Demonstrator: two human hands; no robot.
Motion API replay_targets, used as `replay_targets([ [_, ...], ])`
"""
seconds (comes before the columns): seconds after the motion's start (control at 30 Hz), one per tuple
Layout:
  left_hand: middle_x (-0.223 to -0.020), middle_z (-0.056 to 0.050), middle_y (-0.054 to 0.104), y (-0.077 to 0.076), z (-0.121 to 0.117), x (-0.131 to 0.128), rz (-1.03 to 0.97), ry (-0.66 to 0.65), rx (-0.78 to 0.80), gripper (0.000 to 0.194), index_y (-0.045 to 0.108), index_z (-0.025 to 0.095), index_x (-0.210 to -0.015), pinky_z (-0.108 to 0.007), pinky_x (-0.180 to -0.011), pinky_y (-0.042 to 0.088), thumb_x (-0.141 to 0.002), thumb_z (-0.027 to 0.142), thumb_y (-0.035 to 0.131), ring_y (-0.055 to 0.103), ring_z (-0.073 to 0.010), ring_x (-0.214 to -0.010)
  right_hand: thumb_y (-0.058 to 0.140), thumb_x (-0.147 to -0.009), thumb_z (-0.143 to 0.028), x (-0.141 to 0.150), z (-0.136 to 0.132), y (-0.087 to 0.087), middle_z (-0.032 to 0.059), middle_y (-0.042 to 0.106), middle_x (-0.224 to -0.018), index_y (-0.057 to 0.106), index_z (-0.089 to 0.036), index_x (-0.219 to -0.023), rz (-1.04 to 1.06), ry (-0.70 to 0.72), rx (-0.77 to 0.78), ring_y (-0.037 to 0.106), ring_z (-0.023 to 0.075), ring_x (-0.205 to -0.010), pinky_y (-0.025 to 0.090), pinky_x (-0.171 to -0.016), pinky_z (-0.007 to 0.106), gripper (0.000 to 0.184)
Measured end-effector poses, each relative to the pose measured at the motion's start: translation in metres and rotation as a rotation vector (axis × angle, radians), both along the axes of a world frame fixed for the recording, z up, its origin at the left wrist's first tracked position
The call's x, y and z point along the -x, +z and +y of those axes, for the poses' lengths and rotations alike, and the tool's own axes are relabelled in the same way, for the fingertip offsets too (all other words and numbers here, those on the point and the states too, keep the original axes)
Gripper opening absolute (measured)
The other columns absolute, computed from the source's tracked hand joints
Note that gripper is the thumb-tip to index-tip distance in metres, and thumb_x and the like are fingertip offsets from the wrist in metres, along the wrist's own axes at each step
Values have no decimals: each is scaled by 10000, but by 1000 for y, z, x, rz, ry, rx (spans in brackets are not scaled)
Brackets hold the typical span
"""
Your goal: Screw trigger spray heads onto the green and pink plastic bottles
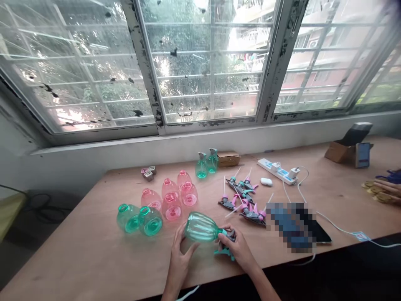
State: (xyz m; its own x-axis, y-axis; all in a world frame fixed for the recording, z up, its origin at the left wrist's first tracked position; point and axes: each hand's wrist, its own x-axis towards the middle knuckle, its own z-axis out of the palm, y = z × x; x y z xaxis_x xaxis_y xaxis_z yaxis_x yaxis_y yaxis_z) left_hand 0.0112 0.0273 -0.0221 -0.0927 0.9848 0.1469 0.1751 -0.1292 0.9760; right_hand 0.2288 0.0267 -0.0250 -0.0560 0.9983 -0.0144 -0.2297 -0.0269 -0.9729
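A green transparent spray bottle (pixel 200 228) lies sideways just above the table between my hands, its neck to the right. My left hand (pixel 181 251) is closed around its base end, with the thumb below. My right hand (pixel 237 247) grips the grey and teal spray head (pixel 228 236) at the bottle's neck; the fingers partly cover the join. Two open green bottles (pixel 151 221) and several open pink bottles (pixel 172 207) stand to the left. Several loose spray heads (pixel 252 214) with pink or teal triggers and thin tubes lie on the right. Two green bottles with spray heads (pixel 201 165) stand behind.
On the wooden table (pixel 103 259) are a small cardboard box (pixel 228 159), a power strip (pixel 276 170) with cables, a white case (pixel 266 182) and a dark tablet (pixel 322 234). Another person's hand (pixel 388 190) shows at the right edge. Windows (pixel 206 62) line the back.
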Motion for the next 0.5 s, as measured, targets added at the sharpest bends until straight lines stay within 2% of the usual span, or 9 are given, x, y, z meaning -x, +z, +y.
replay_targets([
  [0.13,-1320,-117,647,0,-1,0,-8,13,8,671,545,217,-1287,-495,-1112,414,-709,420,819,575,-327,-1272,778,-763,-536,3,-1,0,-2,724,-676,603,-198,-916,-21,3,-21,667,191,-556,518,-575,314,410],
  [0.3,-1278,-133,682,-2,-1,1,-30,53,23,605,574,195,-1244,-482,-1081,450,-737,452,780,609,-331,-1243,787,-750,-535,6,-3,1,-21,703,-635,620,-196,-907,-43,1,-47,660,193,-547,515,-570,323,410],
  [0.5,-1245,-140,708,-8,2,3,-49,51,17,612,613,195,-1220,-491,-1054,482,-702,463,798,634,-351,-1207,767,-759,-555,9,2,-9,7,731,-675,613,-193,-913,-16,-13,-51,654,182,-532,500,-555,319,423],
])
